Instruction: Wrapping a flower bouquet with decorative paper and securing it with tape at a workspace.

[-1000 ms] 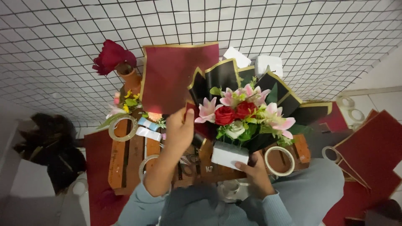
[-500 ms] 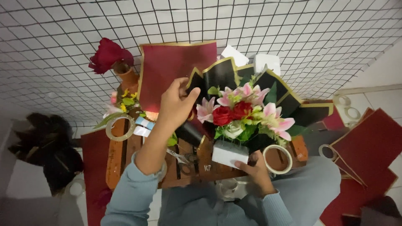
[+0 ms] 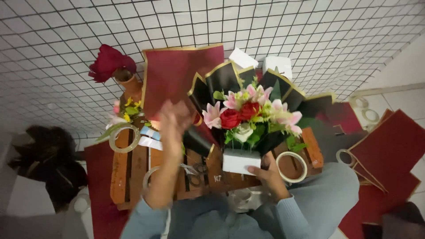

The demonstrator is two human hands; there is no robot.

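I see the bouquet (image 3: 248,119) standing upright on the wooden counter (image 3: 133,172), near its front edge. Red roses, pink lilies and green leaves are already bunched together, and black gold-edged wrapping sheets (image 3: 223,77) fan up behind and beside them, so I judge the arranging mostly done. My right hand (image 3: 268,173) steadies the white box (image 3: 241,160) at the base, fingers curled against its lower corner. My left hand (image 3: 175,117) is raised and blurred at the bouquet's left side, next to a dark red gold-edged sheet (image 3: 177,73); I cannot tell whether it pinches that sheet or is spread. To my eye that red layer is not yet folded around the flowers. Tape rolls (image 3: 292,167) lie on the counter, one just beside the right hand, and I see no tape or ribbon binding the wrap.
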